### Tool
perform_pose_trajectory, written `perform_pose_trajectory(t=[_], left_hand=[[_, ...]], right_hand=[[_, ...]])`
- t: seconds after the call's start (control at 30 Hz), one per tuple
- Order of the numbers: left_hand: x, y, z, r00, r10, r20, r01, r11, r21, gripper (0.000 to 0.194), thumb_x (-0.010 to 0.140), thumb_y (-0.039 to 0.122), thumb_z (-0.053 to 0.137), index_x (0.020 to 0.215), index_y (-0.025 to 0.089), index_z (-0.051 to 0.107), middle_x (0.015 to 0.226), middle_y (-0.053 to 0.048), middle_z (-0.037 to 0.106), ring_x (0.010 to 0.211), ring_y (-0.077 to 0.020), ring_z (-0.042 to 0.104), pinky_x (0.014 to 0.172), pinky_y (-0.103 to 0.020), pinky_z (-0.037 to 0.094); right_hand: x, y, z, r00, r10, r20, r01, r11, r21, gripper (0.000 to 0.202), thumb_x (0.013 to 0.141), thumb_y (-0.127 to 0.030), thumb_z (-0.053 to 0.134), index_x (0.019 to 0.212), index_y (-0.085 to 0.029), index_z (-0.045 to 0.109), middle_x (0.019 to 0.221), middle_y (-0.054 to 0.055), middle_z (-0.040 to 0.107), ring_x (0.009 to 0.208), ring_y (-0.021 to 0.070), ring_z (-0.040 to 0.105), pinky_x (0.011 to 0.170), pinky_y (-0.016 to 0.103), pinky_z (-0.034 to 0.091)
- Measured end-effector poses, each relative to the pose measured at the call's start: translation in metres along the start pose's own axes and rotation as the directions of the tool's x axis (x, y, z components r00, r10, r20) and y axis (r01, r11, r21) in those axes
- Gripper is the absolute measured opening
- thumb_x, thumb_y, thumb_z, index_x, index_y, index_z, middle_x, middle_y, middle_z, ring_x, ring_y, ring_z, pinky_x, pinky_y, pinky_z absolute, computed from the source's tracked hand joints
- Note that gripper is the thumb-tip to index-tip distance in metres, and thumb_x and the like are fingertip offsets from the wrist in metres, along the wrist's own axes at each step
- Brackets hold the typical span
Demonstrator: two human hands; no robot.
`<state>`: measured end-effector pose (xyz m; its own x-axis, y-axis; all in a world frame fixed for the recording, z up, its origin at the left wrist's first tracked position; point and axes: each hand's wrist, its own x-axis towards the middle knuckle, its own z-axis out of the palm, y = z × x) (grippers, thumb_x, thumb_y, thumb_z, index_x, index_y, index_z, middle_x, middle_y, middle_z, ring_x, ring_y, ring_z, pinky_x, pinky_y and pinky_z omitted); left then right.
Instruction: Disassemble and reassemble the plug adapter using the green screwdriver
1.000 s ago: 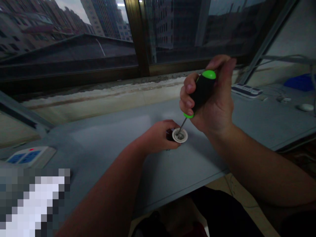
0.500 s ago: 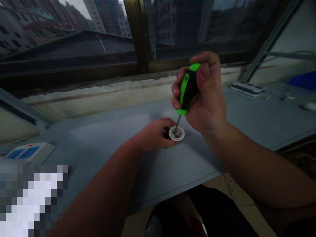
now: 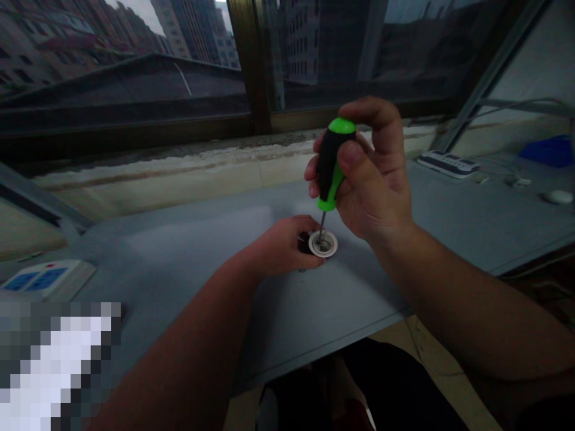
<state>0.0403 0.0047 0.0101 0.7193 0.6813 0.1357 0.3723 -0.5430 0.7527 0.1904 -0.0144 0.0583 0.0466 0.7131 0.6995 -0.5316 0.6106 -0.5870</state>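
A green and black screwdriver (image 3: 331, 161) stands nearly upright in my right hand (image 3: 375, 173), whose fingers and thumb are round its handle. The metal shaft runs down into a small round fixture (image 3: 323, 244) with a pale rim and a dark body. My left hand (image 3: 287, 248) grips this fixture from the left, thumb on the near side and fingers on the far side. Its hollow inside faces up, and the screwdriver's tip is inside it, too small to make out.
The grey table (image 3: 202, 239) has a white and blue power strip (image 3: 49, 281) at the left and another strip (image 3: 449, 163) at the far right. A blue item (image 3: 548, 151) and a white round object (image 3: 558, 196) lie on the right. Windows stand behind.
The screwdriver's handle has turned and its top has tipped to the left. My right fingers and thumb have shifted round it, while my left hand keeps its hold on the fixture.
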Motion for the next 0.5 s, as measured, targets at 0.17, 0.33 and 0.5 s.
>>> perform_pose_trajectory(t=[0.17,0.33,0.5], left_hand=[[0.002,-0.005,0.002,0.999,0.012,0.033,-0.012,1.000,0.005,0.023,0.071,0.023,0.078,0.091,0.016,0.070,0.087,-0.003,0.068,0.077,-0.0166,0.065,0.071,-0.029,0.051],[0.002,-0.005,0.003,1.000,0.012,0.022,-0.012,1.000,0.006,0.023,0.071,0.023,0.078,0.091,0.016,0.069,0.086,-0.002,0.067,0.075,-0.0152,0.063,0.067,-0.027,0.048],[0.001,-0.003,0.003,1.000,0.014,0.022,-0.014,1.000,0.004,0.022,0.071,0.021,0.077,0.090,0.015,0.069,0.081,-0.001,0.065,0.071,-0.0140,0.060,0.065,-0.026,0.046]], right_hand=[[0.002,-0.003,-0.012,0.993,0.041,0.109,-0.050,0.995,0.081,0.037,0.090,-0.064,0.065,0.110,-0.035,0.056,0.088,-0.001,0.070,0.061,0.0152,0.063,0.045,0.026,0.045],[0.000,-0.008,-0.016,0.989,0.133,0.061,-0.130,0.990,-0.055,0.040,0.082,-0.058,0.078,0.108,-0.038,0.054,0.082,-0.003,0.064,0.062,0.0168,0.060,0.043,0.026,0.044],[0.002,-0.007,-0.005,0.997,0.056,0.058,-0.054,0.998,-0.030,0.040,0.086,-0.065,0.067,0.108,-0.033,0.058,0.077,-0.002,0.065,0.063,0.0179,0.063,0.050,0.029,0.052]])
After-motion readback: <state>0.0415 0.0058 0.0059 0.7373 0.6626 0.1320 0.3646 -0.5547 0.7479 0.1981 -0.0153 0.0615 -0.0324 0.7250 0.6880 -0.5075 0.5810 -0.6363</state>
